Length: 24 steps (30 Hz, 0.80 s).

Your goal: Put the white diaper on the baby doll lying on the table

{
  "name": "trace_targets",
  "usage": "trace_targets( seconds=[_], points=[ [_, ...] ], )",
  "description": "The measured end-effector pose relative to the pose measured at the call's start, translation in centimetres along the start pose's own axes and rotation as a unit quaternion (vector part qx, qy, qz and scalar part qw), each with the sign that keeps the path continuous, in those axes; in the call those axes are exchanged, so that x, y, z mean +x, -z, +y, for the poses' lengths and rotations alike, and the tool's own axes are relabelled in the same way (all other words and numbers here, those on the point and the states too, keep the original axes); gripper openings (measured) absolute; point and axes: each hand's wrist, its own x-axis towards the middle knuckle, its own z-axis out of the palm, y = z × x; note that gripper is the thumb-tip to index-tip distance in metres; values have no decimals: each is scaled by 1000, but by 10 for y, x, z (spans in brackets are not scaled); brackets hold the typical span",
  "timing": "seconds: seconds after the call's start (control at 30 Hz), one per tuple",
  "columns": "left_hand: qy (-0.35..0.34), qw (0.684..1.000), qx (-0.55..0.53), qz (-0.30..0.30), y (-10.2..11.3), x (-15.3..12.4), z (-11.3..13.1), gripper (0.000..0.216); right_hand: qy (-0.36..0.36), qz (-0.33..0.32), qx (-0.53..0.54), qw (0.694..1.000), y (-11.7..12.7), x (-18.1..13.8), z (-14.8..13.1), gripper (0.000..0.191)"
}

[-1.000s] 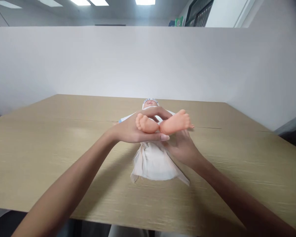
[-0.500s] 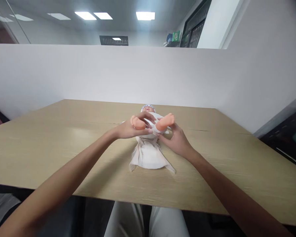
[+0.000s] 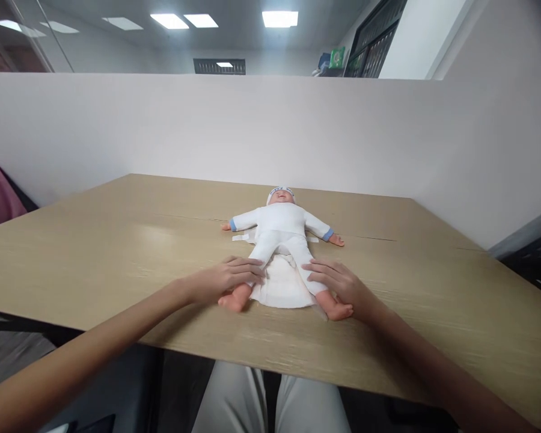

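A baby doll (image 3: pixel 281 218) in a white suit with blue cuffs and a printed cap lies on its back, arms spread and legs apart. Under its hips and between its legs a white diaper (image 3: pixel 285 285) is spread out, with tabs (image 3: pixel 240 238) showing at both sides of the waist. My left hand (image 3: pixel 228 279) rests with fingers stretched over the doll's leg at the left, just above the bare foot. Over the other lower leg lies my right hand (image 3: pixel 340 284), its fingers extended and its thumb mostly hidden.
The doll lies on a wide wooden table (image 3: pixel 117 240), whose front edge runs just above my knees. A white partition wall (image 3: pixel 261 132) stands behind it. Pink cloth (image 3: pixel 2 192) hangs at the far left, and a dark object (image 3: pixel 534 264) is beyond the right edge.
The doll's legs have come down from a raised position and now lie apart over the diaper. Both hands have moved outward and nearer to me, from gripping the raised legs to lying on them.
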Motion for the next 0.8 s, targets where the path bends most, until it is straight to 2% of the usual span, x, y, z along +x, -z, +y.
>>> trace_targets(
  seconds=[0.07,0.13,0.3,0.47,0.53,0.6,0.67,0.73,0.77,0.8],
  points=[
    [-2,1000,0,0,-6,-1,-3,84,5,2,-7,1000,-3,-1,2,53],
    [-3,1000,-12,6,-7,0,-3,78,7,3,-9,1000,-2,0,2,54],
    [11,998,-62,5,-1,6,2,66,16,-9,0,1000,3,0,3,55],
    [25,997,-75,-21,9,9,11,59,-17,-55,63,996,20,5,7,45],
    [55,996,-64,-22,11,12,17,55,-32,-75,82,993,29,10,4,45],
    [99,994,-52,-6,8,15,23,49,-50,-89,71,992,34,17,-7,38],
    [130,991,-36,18,0,19,29,65,-75,-98,32,992,32,22,-26,32],
    [146,988,-14,39,-11,24,33,75,-99,-99,-18,990,24,24,-47,54],
    [153,987,0,49,-17,26,35,72,-108,-96,-41,989,19,25,-56,62],
    [160,985,14,56,-22,28,36,65,-115,-91,-61,987,13,25,-64,61]
  ],
)
